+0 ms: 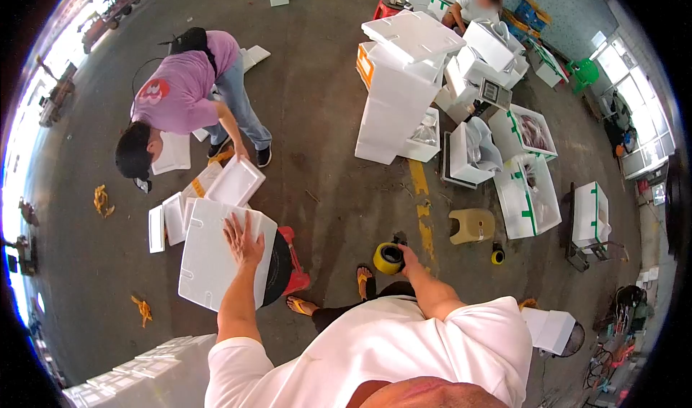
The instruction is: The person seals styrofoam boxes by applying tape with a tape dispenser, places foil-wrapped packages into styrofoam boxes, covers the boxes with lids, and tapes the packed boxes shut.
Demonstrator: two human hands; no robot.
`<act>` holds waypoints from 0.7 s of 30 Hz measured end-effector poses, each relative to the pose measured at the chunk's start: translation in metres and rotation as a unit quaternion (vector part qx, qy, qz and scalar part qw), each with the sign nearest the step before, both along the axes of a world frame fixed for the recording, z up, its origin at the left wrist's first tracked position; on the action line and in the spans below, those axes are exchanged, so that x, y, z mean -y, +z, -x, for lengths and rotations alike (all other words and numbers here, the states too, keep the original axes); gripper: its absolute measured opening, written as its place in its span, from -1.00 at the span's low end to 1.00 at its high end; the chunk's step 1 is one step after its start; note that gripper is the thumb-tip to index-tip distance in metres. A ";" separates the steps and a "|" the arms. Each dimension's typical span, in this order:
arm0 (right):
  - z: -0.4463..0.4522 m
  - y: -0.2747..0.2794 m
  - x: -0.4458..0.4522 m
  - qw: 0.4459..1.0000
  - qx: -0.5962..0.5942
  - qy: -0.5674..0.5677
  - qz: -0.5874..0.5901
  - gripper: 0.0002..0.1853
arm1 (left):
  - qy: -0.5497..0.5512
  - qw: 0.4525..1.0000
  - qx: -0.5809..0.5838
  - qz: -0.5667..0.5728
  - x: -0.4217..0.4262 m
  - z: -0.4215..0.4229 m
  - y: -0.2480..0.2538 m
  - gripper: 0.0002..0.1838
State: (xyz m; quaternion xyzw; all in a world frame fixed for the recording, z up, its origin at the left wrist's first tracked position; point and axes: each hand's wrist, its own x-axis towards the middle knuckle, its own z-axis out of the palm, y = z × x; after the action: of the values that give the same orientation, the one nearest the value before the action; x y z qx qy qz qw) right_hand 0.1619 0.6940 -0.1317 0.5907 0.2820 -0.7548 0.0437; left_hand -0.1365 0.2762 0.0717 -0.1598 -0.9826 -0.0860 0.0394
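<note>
My left hand [244,244] lies flat with its fingers spread on the lid of a white foam box [209,264]. Under the box's right side shows a black round surface [278,269], with a red plastic stool [295,260] beside it. In my right hand [409,259] is a tape dispenser [389,258] with a roll of yellow tape, held out to the right of the box and apart from it. My right fingers are partly hidden behind the dispenser.
A co-worker in a pink shirt [184,91] bends over foam lids [236,181] at left. Stacked foam boxes [400,105] stand ahead. Open foam boxes [530,199], a beige stool [472,225] and another tape roll [497,254] are at right. Another person [476,8] sits behind.
</note>
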 end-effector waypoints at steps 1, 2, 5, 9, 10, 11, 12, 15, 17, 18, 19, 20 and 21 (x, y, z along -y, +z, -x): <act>0.002 0.006 0.001 1.000 -0.017 -0.014 0.006 -0.44 | 0.000 1.000 -0.003 0.006 0.000 0.001 -0.001 -0.10; 0.006 0.011 0.000 1.000 -0.014 -0.018 0.008 -0.44 | 0.001 1.000 -0.005 0.012 0.000 0.001 -0.002 -0.11; -0.020 0.029 0.021 0.998 -0.034 0.011 0.042 -0.46 | -0.034 0.998 -0.047 -0.013 0.005 -0.002 -0.008 -0.11; 0.029 0.082 0.020 1.000 -0.018 0.006 -0.016 -0.41 | -0.011 1.000 -0.001 0.016 0.005 0.005 -0.010 -0.11; 0.045 0.085 0.014 0.999 -0.029 0.009 -0.020 -0.41 | 0.002 0.999 0.013 0.034 0.003 0.005 -0.008 -0.11; 0.047 0.087 0.013 0.998 -0.053 0.014 -0.031 -0.45 | -0.005 1.000 -0.007 0.017 0.002 0.011 -0.009 -0.11; 0.031 0.084 0.021 0.997 -0.063 0.019 -0.035 -0.50 | -0.012 1.000 -0.012 0.007 0.007 0.005 -0.015 -0.10; 0.027 0.080 0.028 0.997 0.050 0.028 -0.045 -0.50 | -0.017 1.000 -0.013 -0.008 0.001 -0.002 0.003 -0.13; 0.043 0.057 0.016 0.997 0.057 0.034 -0.042 -0.51 | -0.006 1.000 -0.006 0.001 -0.002 0.001 0.002 -0.13; 0.044 0.032 0.011 0.999 0.028 0.032 -0.024 -0.52 | 0.001 1.000 0.005 0.013 0.000 0.002 0.002 -0.13; 0.046 0.027 0.011 1.000 -0.008 0.029 0.000 -0.52 | 0.007 1.000 0.007 0.013 0.001 0.003 0.003 -0.13; 0.040 0.022 0.013 0.999 -0.040 0.024 0.025 -0.53 | -0.003 1.000 -0.002 0.008 0.002 0.004 0.003 -0.13; 0.029 0.023 0.016 0.999 -0.031 0.026 0.027 -0.53 | -0.015 1.000 -0.007 0.004 0.003 0.000 0.000 -0.12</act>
State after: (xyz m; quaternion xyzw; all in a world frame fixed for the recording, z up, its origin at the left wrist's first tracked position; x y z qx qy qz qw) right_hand 0.1324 0.6780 -0.1084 0.5583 0.2778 -0.7785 0.0704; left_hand -0.1366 0.2734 0.0721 -0.1754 -0.9801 -0.0819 0.0448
